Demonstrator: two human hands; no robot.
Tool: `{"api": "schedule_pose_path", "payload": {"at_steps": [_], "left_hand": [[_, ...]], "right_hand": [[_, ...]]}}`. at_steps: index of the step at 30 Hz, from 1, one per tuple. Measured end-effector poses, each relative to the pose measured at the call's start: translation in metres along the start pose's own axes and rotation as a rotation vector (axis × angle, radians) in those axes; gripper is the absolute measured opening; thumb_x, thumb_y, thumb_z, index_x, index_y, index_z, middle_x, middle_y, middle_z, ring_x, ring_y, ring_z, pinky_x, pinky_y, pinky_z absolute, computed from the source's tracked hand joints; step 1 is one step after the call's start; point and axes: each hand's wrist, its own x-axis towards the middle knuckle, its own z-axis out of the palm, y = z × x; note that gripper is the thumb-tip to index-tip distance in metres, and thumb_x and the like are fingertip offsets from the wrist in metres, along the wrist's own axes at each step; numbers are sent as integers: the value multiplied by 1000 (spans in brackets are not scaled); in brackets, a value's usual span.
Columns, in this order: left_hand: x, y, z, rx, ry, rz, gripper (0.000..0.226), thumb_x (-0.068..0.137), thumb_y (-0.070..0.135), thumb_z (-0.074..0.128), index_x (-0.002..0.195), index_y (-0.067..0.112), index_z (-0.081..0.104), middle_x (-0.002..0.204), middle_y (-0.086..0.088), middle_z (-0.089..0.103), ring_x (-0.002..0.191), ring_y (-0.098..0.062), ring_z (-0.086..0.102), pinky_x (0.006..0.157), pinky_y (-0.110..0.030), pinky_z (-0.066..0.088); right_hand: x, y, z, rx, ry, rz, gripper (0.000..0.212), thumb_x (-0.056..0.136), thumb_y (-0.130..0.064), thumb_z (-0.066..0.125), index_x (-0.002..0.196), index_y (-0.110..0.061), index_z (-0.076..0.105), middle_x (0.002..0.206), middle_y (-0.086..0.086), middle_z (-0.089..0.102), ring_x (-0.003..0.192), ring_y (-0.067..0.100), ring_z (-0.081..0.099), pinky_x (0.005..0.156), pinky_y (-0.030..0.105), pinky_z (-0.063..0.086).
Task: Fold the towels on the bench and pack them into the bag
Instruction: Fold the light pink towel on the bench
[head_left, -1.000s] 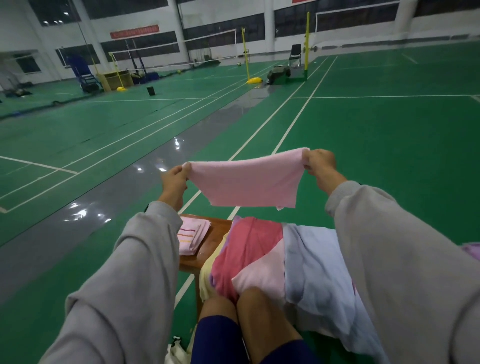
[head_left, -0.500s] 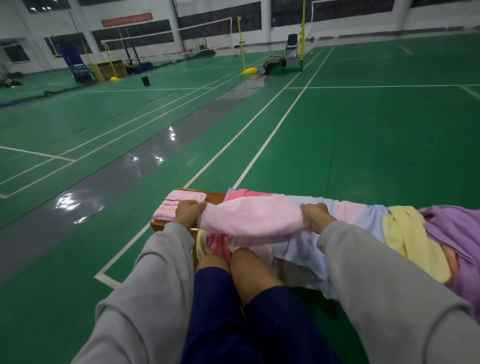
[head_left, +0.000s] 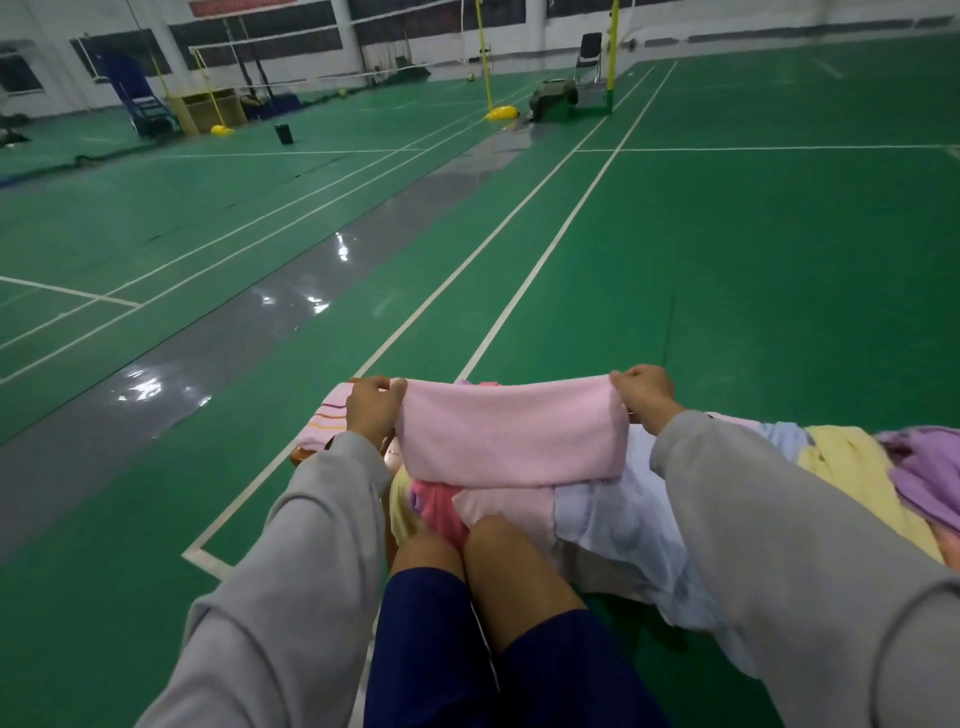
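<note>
Bench (head_left: 298, 456): only a brown corner shows, left of the pink towel (head_left: 511, 434). The rest lies under the heap of towels (head_left: 597, 519) and the left sleeve (head_left: 332, 499).
Striped towel (head_left: 324, 415), left of the pink towel: right part hidden behind the left hand (head_left: 371, 410).
Purple towel (head_left: 930, 467), far right of it: cut off at the edge of view.
Red banner (head_left: 234, 6), far beyond it: cropped at the top, lettering unreadable.

Indoor sports hall, probably badminton: lined green floor (head_left: 727, 260), net (head_left: 311, 78), yellow post (head_left: 483, 57)
</note>
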Motion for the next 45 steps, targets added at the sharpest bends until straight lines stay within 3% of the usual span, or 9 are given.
{"api": "schedule_pose_path", "payload": {"at_steps": [10, 16, 20, 24, 28, 35, 37, 41, 45], "left_hand": [[81, -32, 33, 76, -46, -72, 42, 73, 56, 58, 89, 19, 70, 93, -9, 72, 88, -35, 68, 78, -52, 62], [66, -32, 53, 130, -160, -149, 26, 84, 36, 64, 86, 11, 70, 93, -15, 73, 86, -38, 69, 73, -54, 62], [48, -30, 58, 249, -387, -296, 40, 94, 22, 69, 116, -11, 64, 90, -28, 65, 63, -24, 55, 54, -30, 48], [42, -33, 51, 183, -478, -435, 46, 98, 25, 69, 132, -2, 54, 103, -13, 61, 88, -29, 57, 75, -37, 49], [43, -36, 39, 142, -578, -640, 69, 88, 42, 78, 138, 6, 46, 128, -20, 55, 113, -40, 59, 98, -52, 54], [47, -36, 43, 169, -616, -588, 75, 87, 39, 80, 143, 7, 43, 130, -12, 57, 117, -34, 57, 101, -46, 50], [49, -39, 44, 92, -573, -560, 81, 81, 30, 86, 145, 6, 44, 140, -14, 54, 120, -35, 55, 104, -44, 49], [50, -42, 49, -147, -466, -616, 84, 69, 19, 94, 139, 4, 49, 129, -12, 60, 115, -35, 60, 104, -47, 52], [51, -27, 63, -51, -408, -426, 72, 82, 26, 84, 139, 2, 48, 120, -11, 60, 99, -27, 62, 84, -38, 58]], "right_hand": [[48, 2, 31, -24, -30, 56, 21, 90, -25, 68, 79, -7, 68, 88, 16, 72, 80, 37, 72, 67, 52, 63], [61, 21, 46, -158, -53, 101, 18, 90, -17, 66, 80, -2, 67, 77, 15, 73, 67, 32, 73, 66, 49, 64], [64, 29, 67, -281, -80, 90, 15, 79, -10, 57, 79, -1, 68, 78, 15, 72, 69, 33, 72, 67, 48, 64], [45, 14, 92, -344, -146, -18, 15, 76, -6, 49, 73, -2, 63, 77, 17, 68, 73, 39, 70, 68, 50, 62], [29, -5, 117, -407, -203, -127, 17, 84, -9, 48, 74, -8, 61, 84, 14, 66, 78, 37, 67, 75, 46, 60], [15, -21, 152, -401, -340, -154, 20, 80, -8, 48, 85, -2, 66, 82, 17, 69, 73, 38, 69, 67, 49, 62], [10, -24, 164, -386, -384, -166, 19, 80, -6, 48, 83, 2, 65, 79, 22, 70, 68, 41, 71, 58, 51, 61], [-2, -32, 184, -309, -448, -180, 12, 84, -8, 53, 75, -7, 60, 80, 24, 70, 62, 36, 70, 57, 47, 61], [-13, -41, 190, -224, -532, -175, 21, 93, -12, 53, 74, -4, 60, 80, 28, 71, 49, 25, 62, 51, 35, 58]]}}
